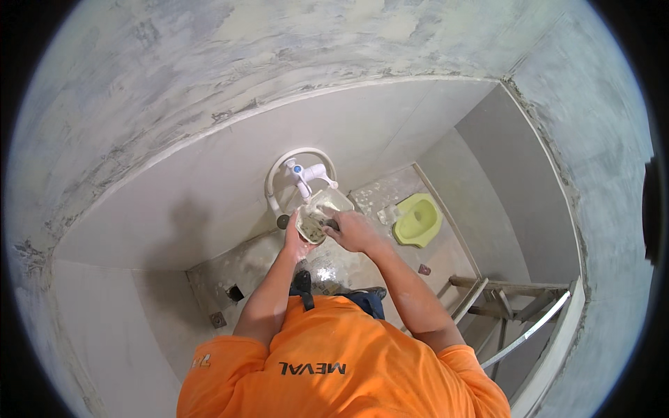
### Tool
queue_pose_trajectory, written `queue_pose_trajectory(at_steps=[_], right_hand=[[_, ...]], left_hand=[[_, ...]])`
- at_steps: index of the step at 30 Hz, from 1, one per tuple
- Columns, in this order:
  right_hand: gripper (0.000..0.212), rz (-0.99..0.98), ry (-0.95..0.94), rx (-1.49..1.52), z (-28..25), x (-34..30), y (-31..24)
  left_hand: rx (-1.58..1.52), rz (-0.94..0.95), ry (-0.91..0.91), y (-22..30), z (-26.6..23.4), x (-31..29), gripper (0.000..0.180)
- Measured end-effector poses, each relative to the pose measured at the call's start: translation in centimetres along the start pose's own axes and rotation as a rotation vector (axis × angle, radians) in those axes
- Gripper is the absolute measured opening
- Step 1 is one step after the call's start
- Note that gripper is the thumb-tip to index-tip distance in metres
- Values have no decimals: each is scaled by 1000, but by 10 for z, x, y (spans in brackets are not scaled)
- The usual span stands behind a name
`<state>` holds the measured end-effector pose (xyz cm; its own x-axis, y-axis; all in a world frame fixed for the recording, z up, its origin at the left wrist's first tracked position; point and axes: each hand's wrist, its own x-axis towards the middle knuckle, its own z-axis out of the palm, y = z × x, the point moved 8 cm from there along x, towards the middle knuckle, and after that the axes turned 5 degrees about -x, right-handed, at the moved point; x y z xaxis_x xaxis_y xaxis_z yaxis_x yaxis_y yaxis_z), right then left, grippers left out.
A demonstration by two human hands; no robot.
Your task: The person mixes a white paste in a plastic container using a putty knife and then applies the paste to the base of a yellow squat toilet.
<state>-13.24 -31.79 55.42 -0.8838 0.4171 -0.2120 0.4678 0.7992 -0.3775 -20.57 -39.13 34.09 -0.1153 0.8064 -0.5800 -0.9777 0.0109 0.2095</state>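
My left hand (297, 242) is wrapped round the side of a pale, rectangular container (307, 235), tilted so that its inside faces up, with greyish-white smears in it. My right hand (353, 232) closes on a dark-handled tool (330, 224) that reaches into the container; its working end is hidden. White residue coats my fingers. Just beyond, a white wall tap (304, 182) with a blue-marked knob hangs over another pale, open vessel shape (335, 199), and I cannot tell whether the two are joined. A white hose (270, 182) loops round the tap.
A yellow-green squat toilet (419, 219) is set in the floor to the right. A wooden ladder-like stand (502, 299) leans at the lower right. The floor (261, 261) looks wet, with a dark square hole (235, 292) and a drain cover (217, 320) at the left.
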Motion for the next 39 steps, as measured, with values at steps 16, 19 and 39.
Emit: queue_pose_trajectory(at_steps=[16,19,39], right_hand=[[56,58,27,-116,-25,24,-6],[55,24,119,-60,-26,27,4],[32,212,-45,65,1,-39,27]], left_hand=[[-31,133,-26,45,22,-16,70],[-38,120,-44,44,31,-16,71],[0,145,-64,23,11,2,68]])
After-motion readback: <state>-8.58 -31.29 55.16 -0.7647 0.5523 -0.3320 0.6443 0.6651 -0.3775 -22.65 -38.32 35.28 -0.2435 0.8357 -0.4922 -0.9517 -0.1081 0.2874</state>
